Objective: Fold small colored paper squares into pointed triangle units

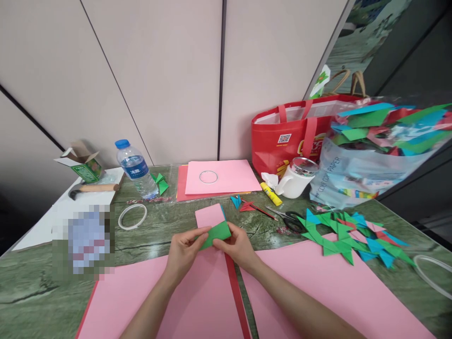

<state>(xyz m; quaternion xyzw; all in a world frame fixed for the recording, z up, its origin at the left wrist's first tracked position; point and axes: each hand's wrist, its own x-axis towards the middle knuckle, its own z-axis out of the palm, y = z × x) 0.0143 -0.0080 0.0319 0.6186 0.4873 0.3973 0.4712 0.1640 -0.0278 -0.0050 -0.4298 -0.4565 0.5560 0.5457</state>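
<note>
Folding a small green paper piece, the left hand and right hand pinch it between fingertips, each grip narrow and closed on the paper, just above the large pink paper sheets at the near edge of the green marble-patterned bench. The piece looks partly folded into a flat angled shape, not yet matching the finished green, blue and red folded paper shapes heaped toward the right edge; judging by that heap, many are done and this one is midway. A small pink paper rectangle lies just beyond the hands. Farther back sit black-handled scissors, a yellow glue stick, a white lidded jar, a clear plastic water bottle with blue cap and a red tote bag. A red paper strip lies between the pink sheets, under the right wrist. Nothing crowds the hands.
</note>
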